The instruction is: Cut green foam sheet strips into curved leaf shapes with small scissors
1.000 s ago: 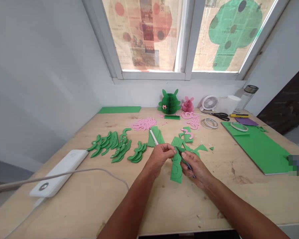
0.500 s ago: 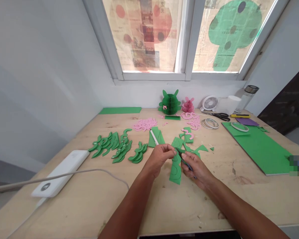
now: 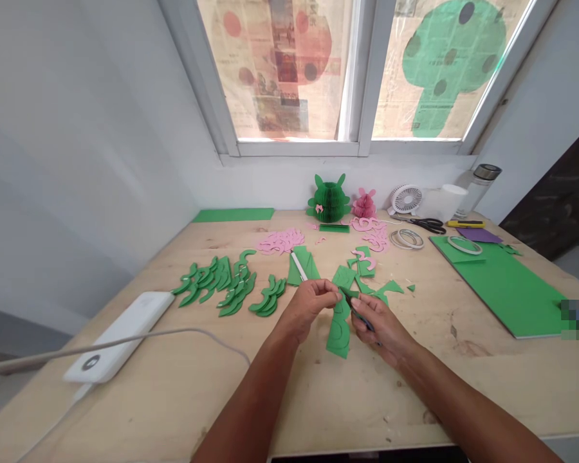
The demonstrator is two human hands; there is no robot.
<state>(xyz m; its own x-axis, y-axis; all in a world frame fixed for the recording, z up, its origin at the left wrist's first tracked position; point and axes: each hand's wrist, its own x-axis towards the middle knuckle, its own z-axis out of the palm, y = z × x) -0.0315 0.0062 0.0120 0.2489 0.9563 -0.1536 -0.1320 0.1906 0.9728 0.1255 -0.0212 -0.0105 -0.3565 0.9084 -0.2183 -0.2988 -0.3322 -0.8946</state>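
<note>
My left hand [image 3: 314, 301] pinches the upper left edge of a green paper strip [image 3: 338, 335], which hangs down with curved outlines drawn on it. My right hand [image 3: 377, 319] is closed around small dark scissors [image 3: 364, 320], their blades at the strip's upper part close to my left fingertips. Beyond my left hand, a white pen [image 3: 298, 266] lies on a green paper piece [image 3: 311, 270]. Green offcuts [image 3: 390, 288] lie beyond my right hand. Stacks of curved green cut-outs [image 3: 238, 291] are on the left.
Pink cut-outs [image 3: 280, 240] lie farther back. A green paper rabbit [image 3: 329, 199] and a pink one [image 3: 364, 204] stand by the wall. At right are tape rolls [image 3: 407, 238], black scissors [image 3: 427, 224], a yellow cutter [image 3: 466, 224] and a green sheet [image 3: 506, 296]. A cabled white power bank [image 3: 120, 335] lies left.
The lower end of the green strip has swung slightly to the left. Both hands stay in nearly the same place, still holding the strip and the scissors.
</note>
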